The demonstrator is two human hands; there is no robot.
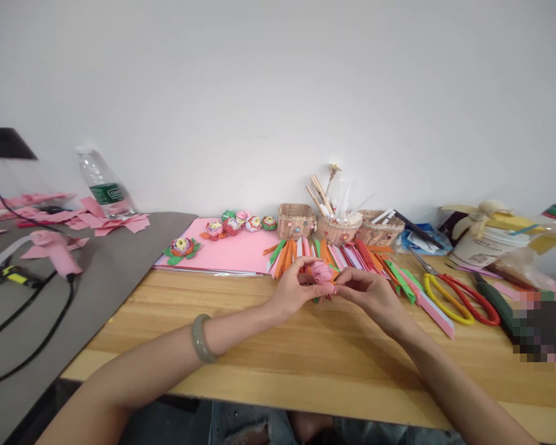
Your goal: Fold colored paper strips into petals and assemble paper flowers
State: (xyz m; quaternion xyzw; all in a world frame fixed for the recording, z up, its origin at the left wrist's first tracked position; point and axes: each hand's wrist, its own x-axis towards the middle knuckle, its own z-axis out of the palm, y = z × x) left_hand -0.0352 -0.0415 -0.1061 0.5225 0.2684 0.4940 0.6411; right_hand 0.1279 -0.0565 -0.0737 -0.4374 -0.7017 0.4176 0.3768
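Above the middle of the wooden table [241, 346], a pink folded-paper flower [322, 272] is held between both hands. My left hand [293, 288] closes on its left side with thumb and fingers. On the lower right edge of the flower, my right hand [368, 295] pinches with thumb and fingertips. Bits of orange and green paper show just around the flower, partly hidden by the fingers. Behind the hands lie many folded paper strips [347, 256] in orange, pink, red, white and green.
Finished paper flowers [182, 248] sit on pink paper sheets [236, 253] at the back left. Small woven baskets [296, 220] line the wall. Scissors [461, 300] lie right, near a white tub [486, 247]. A pink glue gun [55, 250] and a water bottle [104, 185] are left.
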